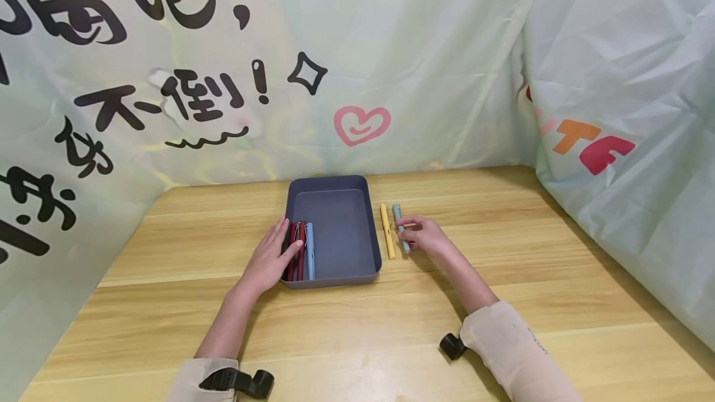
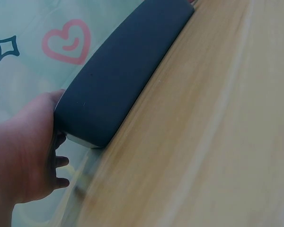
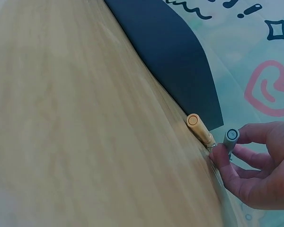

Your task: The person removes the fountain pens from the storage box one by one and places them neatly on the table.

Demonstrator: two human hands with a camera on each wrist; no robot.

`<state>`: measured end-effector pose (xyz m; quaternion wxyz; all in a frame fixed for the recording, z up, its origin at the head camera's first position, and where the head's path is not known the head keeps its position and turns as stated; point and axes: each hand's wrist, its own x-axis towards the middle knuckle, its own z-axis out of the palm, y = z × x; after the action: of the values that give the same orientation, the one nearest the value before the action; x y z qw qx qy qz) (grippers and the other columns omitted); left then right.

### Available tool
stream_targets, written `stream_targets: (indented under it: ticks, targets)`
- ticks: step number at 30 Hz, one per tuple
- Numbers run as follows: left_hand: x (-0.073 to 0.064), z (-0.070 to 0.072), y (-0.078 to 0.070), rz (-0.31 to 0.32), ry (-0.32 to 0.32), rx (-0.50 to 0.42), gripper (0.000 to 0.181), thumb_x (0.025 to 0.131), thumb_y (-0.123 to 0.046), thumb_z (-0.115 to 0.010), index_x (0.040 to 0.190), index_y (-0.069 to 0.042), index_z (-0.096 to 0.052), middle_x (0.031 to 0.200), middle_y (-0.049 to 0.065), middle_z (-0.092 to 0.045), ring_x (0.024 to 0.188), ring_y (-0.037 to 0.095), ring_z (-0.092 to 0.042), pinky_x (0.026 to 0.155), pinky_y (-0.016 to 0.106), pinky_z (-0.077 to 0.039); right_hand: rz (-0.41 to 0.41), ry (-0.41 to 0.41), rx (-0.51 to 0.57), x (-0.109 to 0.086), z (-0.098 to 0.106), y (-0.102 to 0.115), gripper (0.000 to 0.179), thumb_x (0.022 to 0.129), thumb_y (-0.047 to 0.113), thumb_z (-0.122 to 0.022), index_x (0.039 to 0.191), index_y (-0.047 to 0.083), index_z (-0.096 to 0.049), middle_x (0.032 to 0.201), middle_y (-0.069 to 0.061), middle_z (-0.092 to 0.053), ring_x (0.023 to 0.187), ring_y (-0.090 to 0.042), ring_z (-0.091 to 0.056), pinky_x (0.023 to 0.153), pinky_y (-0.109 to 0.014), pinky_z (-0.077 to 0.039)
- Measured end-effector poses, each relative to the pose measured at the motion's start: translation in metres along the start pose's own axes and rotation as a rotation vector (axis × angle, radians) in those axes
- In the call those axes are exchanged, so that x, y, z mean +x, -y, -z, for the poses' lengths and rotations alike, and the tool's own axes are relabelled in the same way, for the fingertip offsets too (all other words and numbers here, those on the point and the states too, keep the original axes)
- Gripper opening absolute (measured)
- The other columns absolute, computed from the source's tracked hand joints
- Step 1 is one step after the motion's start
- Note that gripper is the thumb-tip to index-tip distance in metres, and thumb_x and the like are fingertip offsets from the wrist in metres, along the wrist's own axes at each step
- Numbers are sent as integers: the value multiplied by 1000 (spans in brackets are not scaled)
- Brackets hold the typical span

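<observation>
My left hand holds the left wall of a dark grey rectangular tray, thumb over the rim and fingers along the outside. Under and beside that thumb, dark red pens and a light blue pen lie lengthwise along the tray's left side. To the right of the tray, my right hand pinches a grey-blue pen between thumb and fingers. In the right wrist view this pen appears slightly raised and end-on. A yellow pen lies on the table between it and the tray.
The wooden table runs back to a pale printed cloth hanging behind it. Another cloth hangs along the right edge. Black wrist mounts sit on both sleeves.
</observation>
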<state>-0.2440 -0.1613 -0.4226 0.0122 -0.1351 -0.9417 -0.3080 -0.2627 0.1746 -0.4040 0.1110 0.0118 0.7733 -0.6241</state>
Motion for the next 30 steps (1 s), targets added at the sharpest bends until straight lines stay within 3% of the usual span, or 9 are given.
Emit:
stream_targets:
  ticks: [14, 23, 30]
  targets:
    - [0, 0, 1, 5, 8, -12, 68, 98, -46, -35, 148, -5, -12, 152, 11, -6, 136, 35, -5, 105, 54, -8, 33, -20, -34, 2, 0, 0, 35, 87, -4, -53, 121, -13, -50, 112, -27, -52, 83, -21, -56, 66, -27, -50]
    - [1, 0, 0, 0, -1, -14, 68, 97, -47, -34, 148, -5, -13, 152, 11, -7, 136, 35, -6, 106, 53, -8, 57, -101, -133, 3, -5, -3, 29, 84, -6, -56, 113, -10, -58, 91, -14, -54, 70, -15, -54, 59, -23, -49]
    - [0, 0, -1, 9, 10, -12, 69, 97, -47, -34, 148, -6, -12, 152, 10, -6, 136, 34, -5, 106, 53, -8, 86, -138, -227, 3, -7, -4, 28, 84, -3, -58, 111, -7, -60, 96, -16, -54, 77, -20, -57, 61, -26, -50]
